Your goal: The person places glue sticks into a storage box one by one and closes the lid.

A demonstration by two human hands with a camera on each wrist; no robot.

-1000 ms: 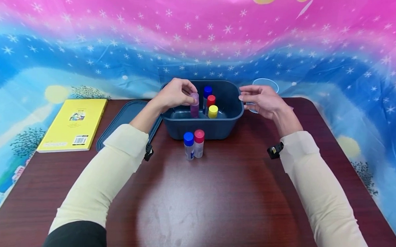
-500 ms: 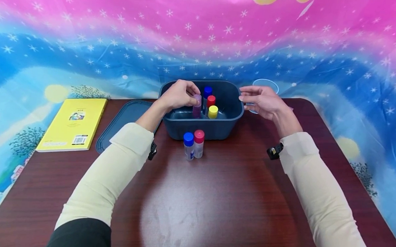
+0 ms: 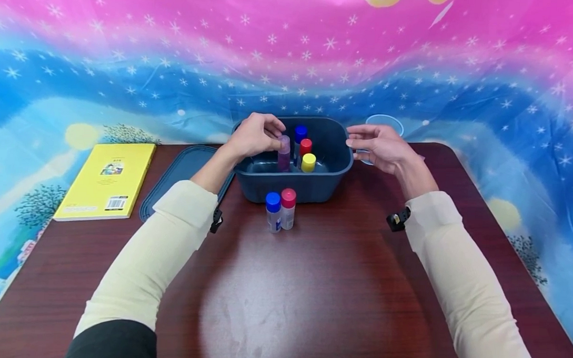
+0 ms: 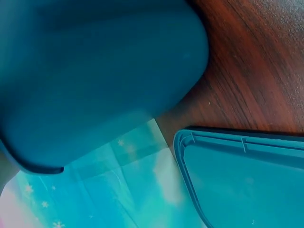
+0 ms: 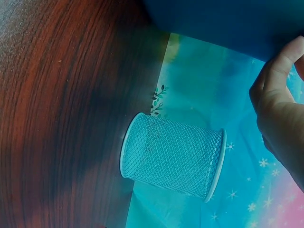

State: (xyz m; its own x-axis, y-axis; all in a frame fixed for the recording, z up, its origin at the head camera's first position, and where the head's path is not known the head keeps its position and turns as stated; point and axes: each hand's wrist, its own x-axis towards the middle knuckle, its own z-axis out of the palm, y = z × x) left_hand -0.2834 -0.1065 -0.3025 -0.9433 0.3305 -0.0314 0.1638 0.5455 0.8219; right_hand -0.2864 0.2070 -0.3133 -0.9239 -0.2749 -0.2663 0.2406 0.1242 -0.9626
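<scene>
In the head view my left hand (image 3: 256, 135) pinches the top of a translucent purple glue stick (image 3: 283, 160), held upright inside the dark blue-grey bin (image 3: 267, 188). Close to its right stand glue sticks with a blue cap (image 3: 301, 132), a red cap (image 3: 305, 145) and a yellow cap (image 3: 308, 161). My right hand (image 3: 380, 144) has its fingers extended, fingertips at the bin's right rim. A blue-capped glue stick (image 3: 273, 213) and a red-capped glue stick (image 3: 288, 209) stand on the table in front of the bin. In the left wrist view the bin's wall (image 4: 109, 76) hides most of the left hand.
A dark lid (image 3: 185, 167) lies left of the bin, with a yellow book (image 3: 107, 180) farther left on the brown table (image 3: 349, 281). Behind my right hand is a light blue mesh cup (image 5: 173, 154). A patterned cloth (image 3: 176, 80) hangs behind the table.
The purple glue stick shifted slightly right in the bin, then back a little left, with my left hand. My right hand has stayed at the bin's right rim.
</scene>
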